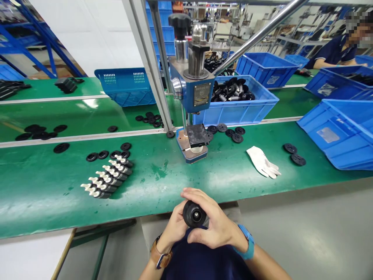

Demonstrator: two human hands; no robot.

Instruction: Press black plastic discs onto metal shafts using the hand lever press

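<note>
In front of my body, beside the bench edge, both hands close around a black round part. Its flanged end faces up, with a small shiny pin at the centre; the rest of its length is hidden. My left hand grips it from the left, fingers mostly behind it. My right hand wraps the right side, thumb below and fingers over the top edge. On the bench to the left stand several black cylinders with white tips in tight rows. Black discs lie just behind them.
A blue press stands mid-bench on the green table. Near it lie black discs and a white glove. Blue bins hold black parts behind; another bin tilts at right. A co-worker sits far right.
</note>
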